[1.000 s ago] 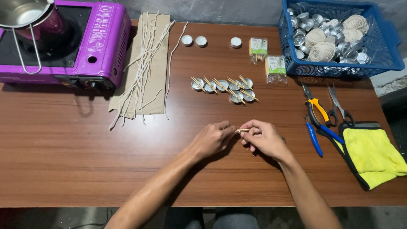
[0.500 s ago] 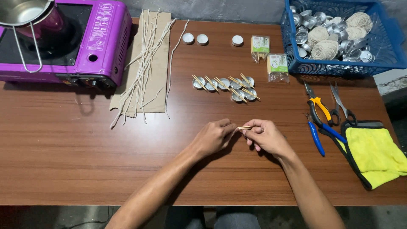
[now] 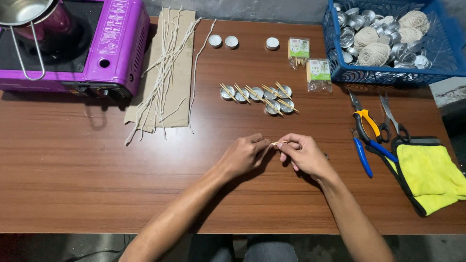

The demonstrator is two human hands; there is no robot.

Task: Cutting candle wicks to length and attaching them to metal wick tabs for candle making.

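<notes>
My left hand (image 3: 245, 155) and my right hand (image 3: 303, 154) meet over the middle of the brown wooden table (image 3: 73, 184), both pinching a thin wooden stick (image 3: 278, 143) between fingertips. Whatever else sits under my right fingers is hidden. Just beyond my hands lies a cluster of several small metal cups (image 3: 257, 94) with wooden sticks laid across them. A bundle of white wicks (image 3: 165, 73) rests on a cardboard sheet (image 3: 177, 104) to the far left of the cups.
A purple portable stove (image 3: 111, 43) with a metal pot (image 3: 22, 9) stands far left. A blue basket (image 3: 335, 63) of metal cups and twine balls sits far right. Pliers (image 3: 367, 123), blue-handled cutters (image 3: 362, 155), scissors (image 3: 393, 119), yellow cloth (image 3: 434, 177) lie at right. Toothpick packs (image 3: 318, 73) and three white-filled cups (image 3: 231, 41) lie at the back.
Both hands stay together on the stick with only slight finger shifts. Nothing else on the table has moved.
</notes>
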